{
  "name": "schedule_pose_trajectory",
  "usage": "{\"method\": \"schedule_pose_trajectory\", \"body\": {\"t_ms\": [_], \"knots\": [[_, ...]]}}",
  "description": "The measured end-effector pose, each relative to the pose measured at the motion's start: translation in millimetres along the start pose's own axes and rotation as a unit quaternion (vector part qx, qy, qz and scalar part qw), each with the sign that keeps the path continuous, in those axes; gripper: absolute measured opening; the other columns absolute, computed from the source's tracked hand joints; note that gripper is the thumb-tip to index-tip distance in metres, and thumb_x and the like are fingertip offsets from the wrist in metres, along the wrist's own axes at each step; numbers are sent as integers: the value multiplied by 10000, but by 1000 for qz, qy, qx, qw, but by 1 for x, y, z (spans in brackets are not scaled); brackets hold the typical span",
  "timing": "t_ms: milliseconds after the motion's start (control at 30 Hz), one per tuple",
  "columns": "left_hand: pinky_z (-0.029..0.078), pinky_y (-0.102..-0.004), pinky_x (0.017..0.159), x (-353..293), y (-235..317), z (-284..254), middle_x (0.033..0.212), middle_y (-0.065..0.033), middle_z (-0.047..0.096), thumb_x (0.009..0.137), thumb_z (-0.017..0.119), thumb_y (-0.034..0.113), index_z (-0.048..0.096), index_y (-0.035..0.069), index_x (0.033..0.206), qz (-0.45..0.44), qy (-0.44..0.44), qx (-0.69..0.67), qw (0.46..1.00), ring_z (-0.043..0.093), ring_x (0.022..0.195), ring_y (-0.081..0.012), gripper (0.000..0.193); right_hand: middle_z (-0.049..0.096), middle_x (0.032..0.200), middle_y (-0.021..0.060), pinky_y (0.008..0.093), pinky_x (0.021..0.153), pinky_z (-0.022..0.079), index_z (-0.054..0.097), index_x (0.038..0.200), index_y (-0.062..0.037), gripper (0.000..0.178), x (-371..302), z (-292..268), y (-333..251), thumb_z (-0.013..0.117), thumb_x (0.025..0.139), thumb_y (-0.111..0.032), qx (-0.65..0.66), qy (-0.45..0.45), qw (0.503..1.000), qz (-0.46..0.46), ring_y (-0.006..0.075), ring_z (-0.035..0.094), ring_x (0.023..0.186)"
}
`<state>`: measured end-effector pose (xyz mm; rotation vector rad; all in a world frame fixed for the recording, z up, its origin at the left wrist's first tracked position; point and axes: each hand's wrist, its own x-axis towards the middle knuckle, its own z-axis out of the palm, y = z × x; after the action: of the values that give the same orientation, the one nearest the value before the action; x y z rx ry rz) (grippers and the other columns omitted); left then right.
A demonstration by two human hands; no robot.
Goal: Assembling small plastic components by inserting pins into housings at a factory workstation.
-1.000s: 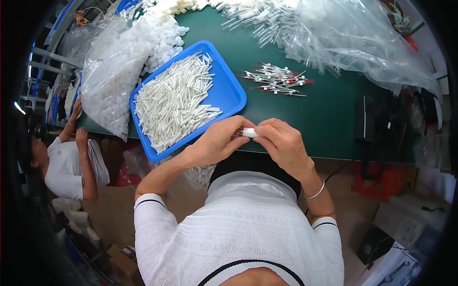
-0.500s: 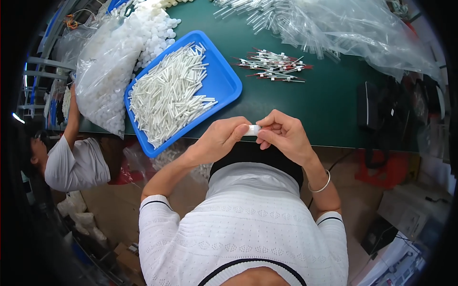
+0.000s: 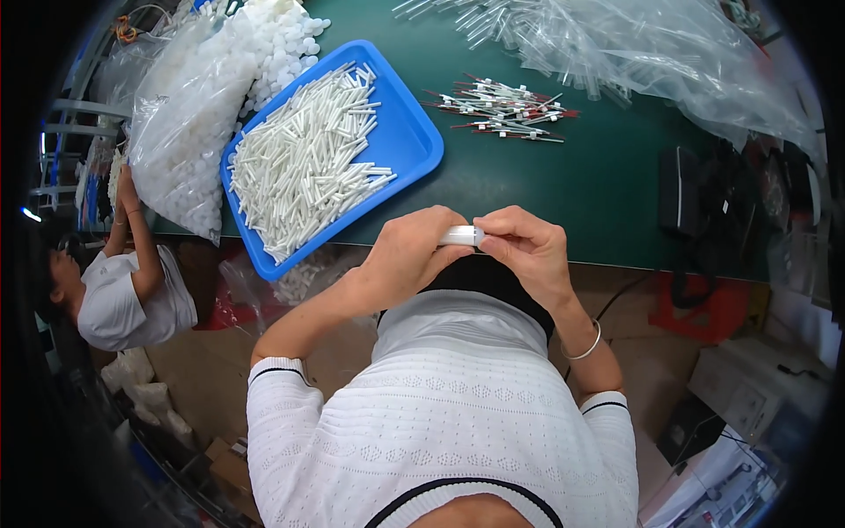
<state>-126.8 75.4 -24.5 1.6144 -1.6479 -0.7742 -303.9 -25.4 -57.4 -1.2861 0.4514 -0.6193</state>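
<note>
Just beyond the table's near edge, in front of my body, I hold a short white tube (image 3: pixel 458 235) sideways between both hands. My left hand (image 3: pixel 407 253) is closed round its left part with the thumb below. At the tube's right end, where a paler cap-like piece shows, the thumb and forefinger of my right hand (image 3: pixel 533 250) pinch. The curled other fingers of the right hand hide whatever may lie behind them. Nearest on the table is a blue tray (image 3: pixel 403 132), heaped with short white sticks (image 3: pixel 304 167).
Thin red-and-white parts (image 3: pixel 506 110) lie piled on the green table (image 3: pixel 563 194). Behind them spreads a clear bag (image 3: pixel 634 62) with clear tubes. A bag of white round caps (image 3: pixel 189 145) stands left. A black box (image 3: pixel 678 189) sits right. Another person (image 3: pixel 136 290) works at left.
More of the white tube shows between my hands, and my right fingers have shifted on its end. The other person's hands have come up together. The whole view has shifted slightly.
</note>
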Motion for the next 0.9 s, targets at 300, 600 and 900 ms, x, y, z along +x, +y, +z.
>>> {"method": "schedule_pose_trajectory", "body": {"t_ms": [300, 600, 900], "knots": [[456, -353, 598, -7, 2, 10, 786, -127, 595, 863, 659, 146, 585, 21, 944, 39, 34, 31, 998, 583, 681, -287, 167, 598, 1000, 66, 240, 726, 498, 704, 1017, -20, 183, -1, 6, 4, 700, 834, -11, 1, -17, 998, -62, 103, 566, 867], [277, -223, 475, -10, -13, 32, 564, 24, 431, 1017, 371, 425, 566, 39, 818, -167, -154, -530, 817, 368, 499, -67, 476, 534, 1093, 87, 251, 797, 480, 638, 995, -13, 197, 1, 13, 10, 648, 916, -192, 173, -64, 983, -10, 113, 546, 910], [267, -225, 434, -48, -29, 24, 500, 41, 371, 1025, 303, 446, 565, 18, 889, -213, -100, -660, 713, 321, 453, -69, 520, 597, 1011, 92, 308, 776, 484, 624, 1084, -32, 255, 13, -33, -6, 660, 831, -28, -371, 95, 911, -151, 215, 581, 875]]}}
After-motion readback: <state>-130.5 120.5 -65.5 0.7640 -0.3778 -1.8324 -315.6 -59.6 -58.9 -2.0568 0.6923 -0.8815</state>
